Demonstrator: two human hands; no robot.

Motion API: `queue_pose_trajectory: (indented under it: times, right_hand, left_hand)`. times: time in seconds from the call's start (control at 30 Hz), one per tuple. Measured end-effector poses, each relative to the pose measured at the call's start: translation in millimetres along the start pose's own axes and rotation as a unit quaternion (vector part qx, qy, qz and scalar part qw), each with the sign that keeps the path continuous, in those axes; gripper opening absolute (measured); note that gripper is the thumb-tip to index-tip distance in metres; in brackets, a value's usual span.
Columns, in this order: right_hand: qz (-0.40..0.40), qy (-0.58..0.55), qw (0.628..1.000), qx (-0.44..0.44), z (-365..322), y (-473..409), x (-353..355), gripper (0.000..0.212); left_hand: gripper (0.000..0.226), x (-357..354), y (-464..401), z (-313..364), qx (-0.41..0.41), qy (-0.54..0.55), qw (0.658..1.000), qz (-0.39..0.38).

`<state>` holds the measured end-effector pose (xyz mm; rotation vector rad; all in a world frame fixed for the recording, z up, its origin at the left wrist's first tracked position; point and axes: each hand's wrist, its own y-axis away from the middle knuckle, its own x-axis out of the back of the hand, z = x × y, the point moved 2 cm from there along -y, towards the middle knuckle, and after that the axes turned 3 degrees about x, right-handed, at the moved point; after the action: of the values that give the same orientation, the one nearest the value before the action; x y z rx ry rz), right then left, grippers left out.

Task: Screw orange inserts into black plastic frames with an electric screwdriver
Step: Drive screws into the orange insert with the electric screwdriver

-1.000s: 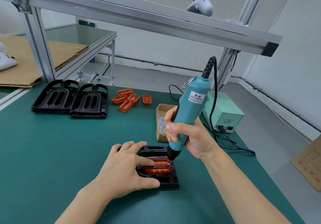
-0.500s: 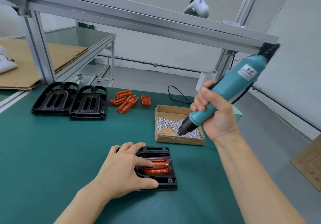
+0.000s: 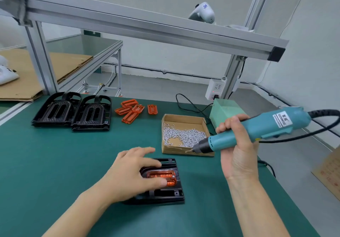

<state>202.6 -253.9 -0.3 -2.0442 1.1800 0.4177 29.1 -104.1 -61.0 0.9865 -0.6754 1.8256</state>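
A black plastic frame (image 3: 165, 196) lies on the green mat near me with an orange insert (image 3: 163, 176) seated in it. My left hand (image 3: 132, 174) rests on the frame with straight fingers, thumb on the insert. My right hand (image 3: 237, 144) grips the teal electric screwdriver (image 3: 257, 128), held nearly level, its bit tip over the front right corner of the cardboard box of screws (image 3: 184, 135).
Two more black frames (image 3: 73, 111) sit at the back left, with several loose orange inserts (image 3: 132, 109) beside them. A pale green power unit (image 3: 224, 108) and its cables stand behind the box. An aluminium beam (image 3: 147, 27) crosses overhead.
My right hand lifted the screwdriver off the frame, swung it right and lowered it to near level, with its tip at the screw box. My left hand stayed on the frame.
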Motion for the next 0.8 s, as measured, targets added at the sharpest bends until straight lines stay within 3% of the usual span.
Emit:
queue_pose_trajectory:
  times: [0.13, 0.23, 0.4, 0.8]
  right_hand:
    - [0.030, 0.003, 0.999, 0.009, 0, 9, 2, 0.014]
    - [0.055, 0.007, 0.998, 0.021, 0, 12, 4, 0.013]
    - [0.071, 0.014, 0.997, 0.027, -5, 15, 7, 0.014]
    - [0.067, 0.021, 0.997, 0.025, -5, 14, 10, 0.016]
  left_hand:
    - [0.018, 19, -43, 16, -0.013, 0.053, 0.994, 0.095]
    - [0.016, 16, -82, 29, 0.001, 0.024, 0.994, 0.103]
    - [0.014, -7, -131, 37, 0.020, -0.047, 0.997, 0.055]
    - [0.012, -33, -151, 34, 0.073, -0.073, 0.994, 0.041]
